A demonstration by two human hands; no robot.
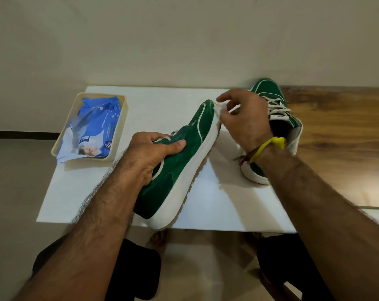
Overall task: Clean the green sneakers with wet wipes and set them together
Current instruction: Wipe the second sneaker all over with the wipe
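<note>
Head view looks down on my two bare hands over a small white table (227, 205). My left hand (154, 153) has its fingers (180, 145) wrapped over the laces and upper of a green suede sneaker with a thick white sole (184, 161), tipped on its side with the toe pointing away from me. My right hand (243, 118) pinches a small crumpled white wet wipe (219, 109) against the toe edge of that shoe. The second green suede sneaker with white laces (271, 109) stands upright on the table just behind my right wrist, near the table's far right corner.

Risks as I judge them: my right forearm lies close against the second sneaker, so a wide stroke could nudge it toward the table edge. The held shoe's heel hangs past the near edge; if my left grip loosens, it could slide off onto the floor. Suede may also darken or smear if I press the wipe too hard.

A blue plastic wipes pack (91, 129) lies in a cream rectangular tray (121, 135) at the far left. Its print is too small and blurred for me to read; I can perhaps make out a baby's face.
</note>
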